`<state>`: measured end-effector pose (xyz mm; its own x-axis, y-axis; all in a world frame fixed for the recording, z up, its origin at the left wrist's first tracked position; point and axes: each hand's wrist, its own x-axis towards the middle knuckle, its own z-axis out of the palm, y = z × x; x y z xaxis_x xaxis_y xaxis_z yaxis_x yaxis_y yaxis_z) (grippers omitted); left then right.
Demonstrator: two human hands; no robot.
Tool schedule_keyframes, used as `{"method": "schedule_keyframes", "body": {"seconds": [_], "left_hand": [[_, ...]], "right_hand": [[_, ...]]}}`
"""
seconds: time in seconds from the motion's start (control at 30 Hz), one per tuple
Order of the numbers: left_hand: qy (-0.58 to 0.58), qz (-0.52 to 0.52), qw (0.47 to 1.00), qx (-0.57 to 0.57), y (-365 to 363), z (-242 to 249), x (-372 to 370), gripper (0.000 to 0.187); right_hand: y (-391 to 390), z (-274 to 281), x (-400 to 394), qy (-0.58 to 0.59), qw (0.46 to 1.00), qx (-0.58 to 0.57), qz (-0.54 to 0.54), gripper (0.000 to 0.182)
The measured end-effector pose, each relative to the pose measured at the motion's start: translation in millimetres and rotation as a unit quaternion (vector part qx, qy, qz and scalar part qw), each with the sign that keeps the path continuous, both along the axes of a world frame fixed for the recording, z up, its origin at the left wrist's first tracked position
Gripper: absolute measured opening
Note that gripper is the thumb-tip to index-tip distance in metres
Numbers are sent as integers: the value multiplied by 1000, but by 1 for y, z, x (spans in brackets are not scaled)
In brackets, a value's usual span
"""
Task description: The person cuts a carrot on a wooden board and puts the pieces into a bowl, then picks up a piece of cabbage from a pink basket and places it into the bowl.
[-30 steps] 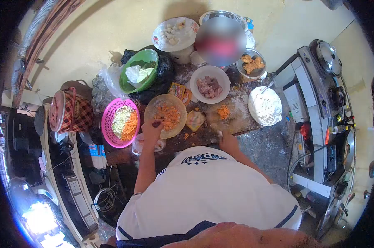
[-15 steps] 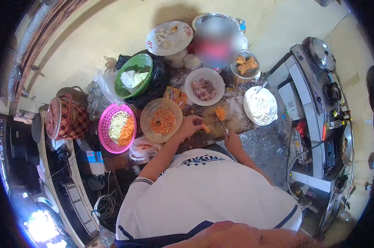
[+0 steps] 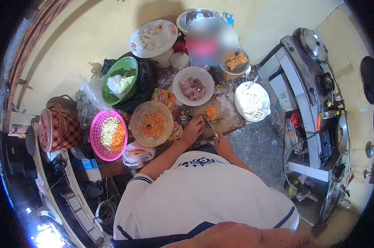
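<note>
My right hand (image 3: 223, 145) is wrapped round the handle of a knife (image 3: 210, 127). Its blade points away from me and lies against the fingertips of my left hand (image 3: 192, 129). Those fingers are bent over a piece of carrot on the wooden board (image 3: 228, 118), and they mostly hide it. Just beyond the blade is a small heap of cut carrot strips (image 3: 211, 112). To the left of my left hand, a translucent bowl (image 3: 169, 134) holds an orange carrot mixture. A white bowl of raw meat (image 3: 194, 88) stands behind the board.
At left, a pink basket (image 3: 97, 142) holds shredded vegetables beside a plastic bag (image 3: 138, 155). Behind are a green basin (image 3: 109, 93) and a plate of peeled pieces (image 3: 162, 35). On the right stand a white-filled bowl (image 3: 252, 103), a metal bowl (image 3: 245, 68) and a stove (image 3: 302, 78).
The knife has moved from beside the carrot strips to my left fingertips. My left fingers have closed in over the carrot piece, which showed more before. The whole view has shifted slightly.
</note>
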<state>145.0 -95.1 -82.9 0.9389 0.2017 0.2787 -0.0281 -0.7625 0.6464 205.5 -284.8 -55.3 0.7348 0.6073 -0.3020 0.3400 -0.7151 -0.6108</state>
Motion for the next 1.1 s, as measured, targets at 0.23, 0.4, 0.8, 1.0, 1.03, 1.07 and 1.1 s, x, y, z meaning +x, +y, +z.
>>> {"method": "schedule_keyframes", "body": {"seconds": [0.23,0.4,0.8,1.0,1.03,1.07,1.1], "left_hand": [[-20,-44,996,75,6,-18,4,26],[-46,-52,995,77,6,-9,3,24],[-54,-52,995,68,7,-14,6,20],[-52,-43,995,67,3,-5,4,22],[-57,-31,996,62,2,-5,4,21],[-58,-30,996,63,2,-6,4,21],[-56,-39,996,62,3,-5,4,20]], "right_hand": [[10,6,3,-23,999,-13,19,27],[12,11,2,-39,999,-22,15,26],[16,20,9,-16,998,-38,38,25],[20,-8,10,-29,997,-62,39,28],[19,-2,10,-31,997,-60,45,28],[18,2,10,-32,997,-56,50,27],[16,2,9,-34,997,-54,50,27]]}}
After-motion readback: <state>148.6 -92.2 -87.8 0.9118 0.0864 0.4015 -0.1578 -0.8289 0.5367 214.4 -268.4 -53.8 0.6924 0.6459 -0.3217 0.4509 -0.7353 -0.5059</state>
